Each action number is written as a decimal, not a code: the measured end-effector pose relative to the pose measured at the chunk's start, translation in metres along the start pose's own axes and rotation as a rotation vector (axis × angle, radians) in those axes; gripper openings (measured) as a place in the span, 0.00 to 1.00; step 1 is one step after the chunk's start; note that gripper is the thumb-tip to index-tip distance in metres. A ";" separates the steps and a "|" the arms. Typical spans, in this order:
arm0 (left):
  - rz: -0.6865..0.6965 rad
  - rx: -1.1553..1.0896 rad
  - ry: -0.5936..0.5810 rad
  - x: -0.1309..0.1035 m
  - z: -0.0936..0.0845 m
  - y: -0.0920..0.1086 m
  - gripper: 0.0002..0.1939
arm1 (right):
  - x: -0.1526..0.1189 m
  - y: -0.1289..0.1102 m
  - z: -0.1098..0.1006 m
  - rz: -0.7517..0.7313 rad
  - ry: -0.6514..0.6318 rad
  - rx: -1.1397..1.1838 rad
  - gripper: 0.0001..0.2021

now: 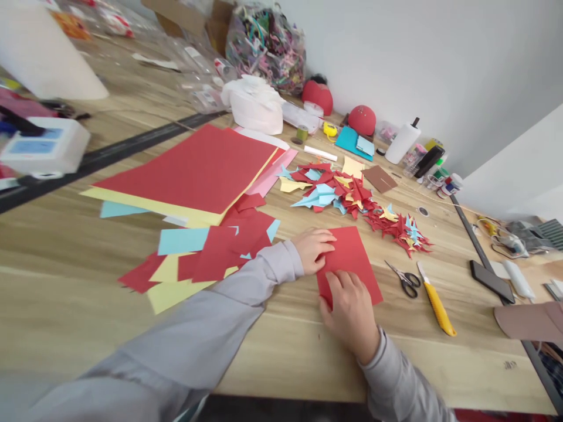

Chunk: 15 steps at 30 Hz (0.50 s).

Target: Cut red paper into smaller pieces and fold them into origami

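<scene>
I see the red rectangular paper sheet (354,252) stretching lengthwise away — left hand (313,250) open across its left edge, right hand (352,308) loosely open over its near end.

Red paper sheet (354,255), single item, right of centre in the frame.
Plain, matt, four-sided, with straight right edge; lies flat, slightly skewed, that edge slanting down toward the lower right. Left and lower portions partly covered; layer count cannot be determined.
</scene>
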<state>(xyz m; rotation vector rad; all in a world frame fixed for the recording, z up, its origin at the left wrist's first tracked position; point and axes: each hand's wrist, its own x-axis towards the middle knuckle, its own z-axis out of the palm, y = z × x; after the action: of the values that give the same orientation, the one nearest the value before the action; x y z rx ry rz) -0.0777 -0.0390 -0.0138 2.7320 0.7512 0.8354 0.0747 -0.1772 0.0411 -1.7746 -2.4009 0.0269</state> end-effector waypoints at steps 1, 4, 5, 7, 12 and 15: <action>-0.011 0.001 -0.001 0.000 -0.001 0.002 0.16 | 0.000 0.000 -0.001 0.001 -0.010 -0.003 0.17; -0.024 0.010 -0.014 0.001 -0.005 0.004 0.14 | 0.000 0.003 -0.002 -0.022 -0.033 -0.036 0.17; -0.018 0.019 -0.029 0.002 -0.007 0.004 0.16 | 0.000 0.004 -0.002 -0.042 -0.039 -0.056 0.17; -0.002 0.049 -0.073 0.001 -0.011 0.005 0.24 | -0.001 0.006 -0.003 -0.094 -0.053 -0.110 0.15; 0.044 0.144 -0.119 -0.007 -0.012 0.003 0.30 | -0.002 0.011 -0.007 -0.211 -0.099 -0.211 0.09; 0.131 0.226 -0.087 -0.016 -0.005 0.001 0.26 | 0.000 0.015 -0.009 -0.182 -0.101 -0.204 0.06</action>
<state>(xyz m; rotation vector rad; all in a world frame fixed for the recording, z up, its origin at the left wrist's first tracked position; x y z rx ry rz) -0.0914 -0.0484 -0.0168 3.0245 0.6934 0.6887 0.0898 -0.1733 0.0479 -1.6605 -2.7154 -0.1591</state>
